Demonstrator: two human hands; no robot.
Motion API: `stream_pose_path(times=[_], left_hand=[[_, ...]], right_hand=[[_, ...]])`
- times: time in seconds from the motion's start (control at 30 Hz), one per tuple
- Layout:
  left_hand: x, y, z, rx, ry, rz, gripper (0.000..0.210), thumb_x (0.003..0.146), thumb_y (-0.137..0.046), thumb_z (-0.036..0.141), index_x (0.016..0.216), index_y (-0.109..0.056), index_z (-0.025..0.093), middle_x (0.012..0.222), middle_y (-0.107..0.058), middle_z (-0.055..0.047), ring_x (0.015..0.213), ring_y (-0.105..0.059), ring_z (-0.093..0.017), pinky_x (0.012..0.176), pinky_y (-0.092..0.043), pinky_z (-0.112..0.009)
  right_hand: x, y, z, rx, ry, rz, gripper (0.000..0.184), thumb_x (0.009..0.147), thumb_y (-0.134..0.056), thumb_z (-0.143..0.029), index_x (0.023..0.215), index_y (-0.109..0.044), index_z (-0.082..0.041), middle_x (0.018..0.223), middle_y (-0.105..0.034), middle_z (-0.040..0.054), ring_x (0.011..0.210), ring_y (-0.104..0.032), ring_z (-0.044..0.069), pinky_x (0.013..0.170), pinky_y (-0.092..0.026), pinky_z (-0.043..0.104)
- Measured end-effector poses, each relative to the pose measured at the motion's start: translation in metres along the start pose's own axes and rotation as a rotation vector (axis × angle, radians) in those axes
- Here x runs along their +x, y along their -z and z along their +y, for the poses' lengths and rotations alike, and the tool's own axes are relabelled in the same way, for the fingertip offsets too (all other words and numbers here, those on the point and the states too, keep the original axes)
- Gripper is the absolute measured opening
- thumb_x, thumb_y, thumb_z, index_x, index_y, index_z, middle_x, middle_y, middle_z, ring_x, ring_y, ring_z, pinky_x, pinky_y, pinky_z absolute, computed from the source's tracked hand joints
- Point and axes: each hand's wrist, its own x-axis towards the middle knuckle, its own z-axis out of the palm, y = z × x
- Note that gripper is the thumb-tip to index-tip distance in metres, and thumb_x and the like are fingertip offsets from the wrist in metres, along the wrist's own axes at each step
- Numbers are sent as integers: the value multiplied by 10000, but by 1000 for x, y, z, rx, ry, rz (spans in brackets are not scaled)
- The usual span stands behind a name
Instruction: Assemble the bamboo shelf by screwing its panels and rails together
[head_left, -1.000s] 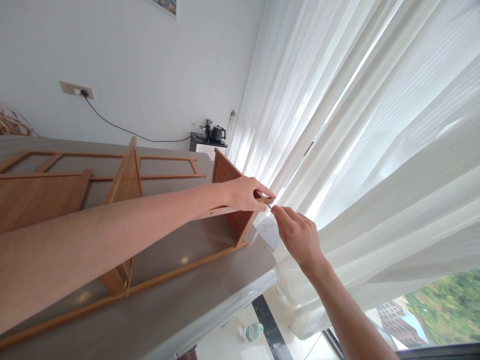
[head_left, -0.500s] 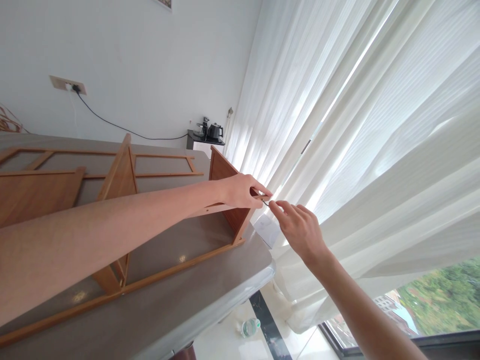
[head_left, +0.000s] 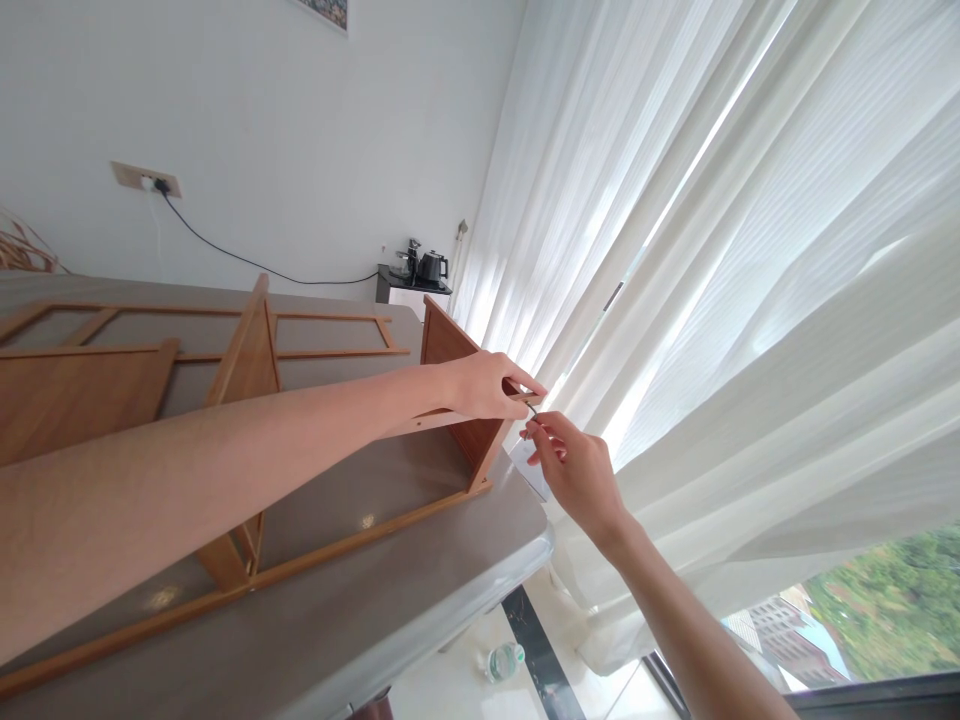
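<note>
My left hand (head_left: 486, 386) reaches across a partly assembled wooden frame, its thumb and fingers gripping the end of a wooden rail (head_left: 429, 422). That end meets the top corner of an upright wooden end panel (head_left: 451, 342). Just right of it, my right hand (head_left: 581, 472) pinches a thin dark hex key (head_left: 533, 409) between thumb and forefinger, its tip at the rail end. My fingers hide most of the joint. Another upright panel (head_left: 247, 345) stands mid-frame, partly behind my left forearm. A long bottom rail (head_left: 360, 537) runs along the near side.
The frame lies on a grey table (head_left: 420, 580) with a rounded corner. White curtains (head_left: 675, 330) hang close on the right. A black kettle (head_left: 433, 266) stands on a small cabinet by the wall. On the floor lies a plastic bottle (head_left: 504, 662).
My right hand has turned and lowered slightly, its fingers now curled more around the hex key. My left hand keeps its grip on the rail. The view has shifted slightly.
</note>
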Motion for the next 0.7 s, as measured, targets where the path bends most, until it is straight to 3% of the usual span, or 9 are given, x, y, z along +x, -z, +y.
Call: stream_pose_path(times=[0.17, 0.4, 0.57, 0.7], left_hand=[[-1, 1, 1, -6, -22, -11, 478, 778, -620, 373, 1248, -699, 336, 1059, -708, 4, 895, -627, -153, 737, -434, -215], [-1, 1, 1, -1, -10, -6, 490, 766, -628, 371, 1251, -694, 353, 1080, -705, 13, 902, -632, -156, 720, -431, -217], [0, 1, 0, 5, -26, -5, 488, 773, -622, 355, 1256, -693, 345, 1070, -709, 12, 885, -630, -148, 729, -429, -215], [-1, 1, 2, 2, -19, -12, 497, 774, -631, 372, 1267, -685, 348, 1085, -704, 4, 880, -624, -152, 709, -424, -217]], right_hand=[[-6, -14, 1, -95, -11, 100, 259, 1030, -385, -438, 978, -569, -264, 875, -740, -21, 659, -709, 145, 570, -453, 235], [-5, -14, 10, -204, 58, 138, 249, 1036, -392, -394, 1009, -598, -256, 815, -728, -20, 657, -700, 133, 545, -396, 211], [-4, -11, 14, -387, 203, 193, 268, 1045, -383, -328, 1009, -630, -230, 751, -702, -7, 555, -609, 105, 504, -301, 220], [-2, -4, 16, -596, 345, 242, 193, 1001, -442, -176, 1014, -631, -215, 765, -685, -15, 518, -507, 96, 506, -268, 248]])
